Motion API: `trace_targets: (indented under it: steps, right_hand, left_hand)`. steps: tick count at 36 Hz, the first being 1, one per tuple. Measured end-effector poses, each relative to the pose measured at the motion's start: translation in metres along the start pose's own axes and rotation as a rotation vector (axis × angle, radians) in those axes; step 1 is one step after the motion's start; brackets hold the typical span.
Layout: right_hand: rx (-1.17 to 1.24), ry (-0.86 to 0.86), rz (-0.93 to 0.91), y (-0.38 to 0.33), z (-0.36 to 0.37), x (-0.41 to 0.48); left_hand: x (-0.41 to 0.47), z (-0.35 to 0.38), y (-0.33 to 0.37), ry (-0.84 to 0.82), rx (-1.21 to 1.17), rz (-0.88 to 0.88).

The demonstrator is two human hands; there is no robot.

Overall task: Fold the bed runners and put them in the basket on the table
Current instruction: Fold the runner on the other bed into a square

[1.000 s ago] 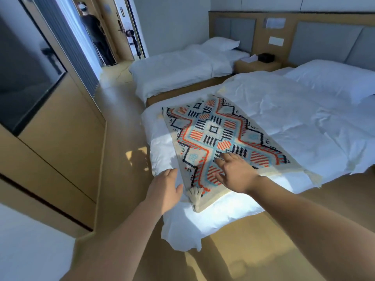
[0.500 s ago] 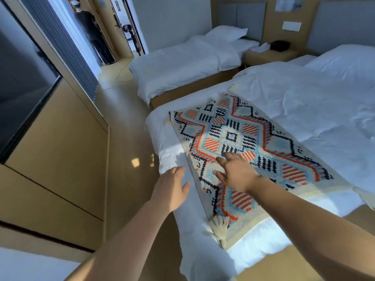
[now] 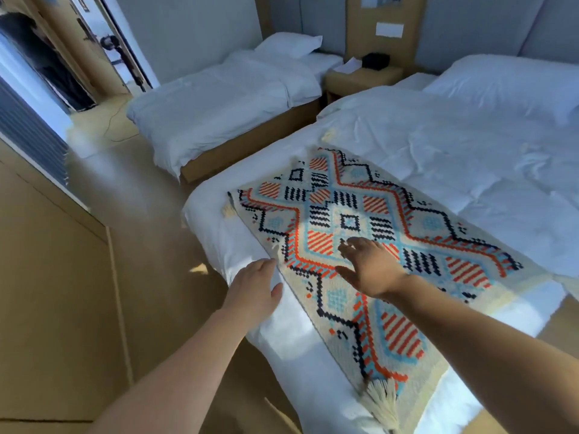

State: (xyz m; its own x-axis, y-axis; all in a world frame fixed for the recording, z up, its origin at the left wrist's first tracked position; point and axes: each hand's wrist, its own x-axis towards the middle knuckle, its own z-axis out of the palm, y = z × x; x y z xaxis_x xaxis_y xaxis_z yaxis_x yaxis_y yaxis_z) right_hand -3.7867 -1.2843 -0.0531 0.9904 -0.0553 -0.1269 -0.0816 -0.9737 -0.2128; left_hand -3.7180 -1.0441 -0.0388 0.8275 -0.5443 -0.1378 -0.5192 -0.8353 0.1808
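The right hand's fingers are straight and spread, grasping nothing, stretched out above the middle of the bed runner; whether they press on the weave or hang just over it cannot be told. The right hand lies palm down with the thumb pointing left. The left hand's fingers are also released and straight, their tips at the runner's long left edge, and the left hand sits over the white sheet at the corner of the bed.

The runner lies flat and unfolded across the foot of the near bed. It is cream, with a red, black and light-blue diamond pattern. A cream tassel hangs from its nearest corner over the bed's edge. A white pillow lies at the head of this bed.

Beyond it a wooden nightstand carries a dark box. A second white bed stands to its left. A person in dark clothing stands in the doorway at the upper left.
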Motion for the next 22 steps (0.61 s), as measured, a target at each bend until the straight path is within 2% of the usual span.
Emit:
trace_targets:
  steps: [7,11,16,22]
  right_hand:
    - [0.001,0.085,0.289,-0.053,0.022,0.053]
    - [-0.013,0.055,0.411,-0.089,0.023,0.071]
    - [-0.022,0.072,0.502,-0.109,0.019,0.075]
    - [0.025,0.101,0.663,-0.099,0.019,0.054]
  left_hand:
    - [0.087,-0.004,-0.092,-0.041,0.049,0.248]
    - [0.113,-0.012,-0.118,-0.064,0.026,0.370]
    - [0.135,-0.027,-0.118,-0.085,0.006,0.503]
    - [0.158,-0.029,-0.082,-0.116,0.033,0.666]
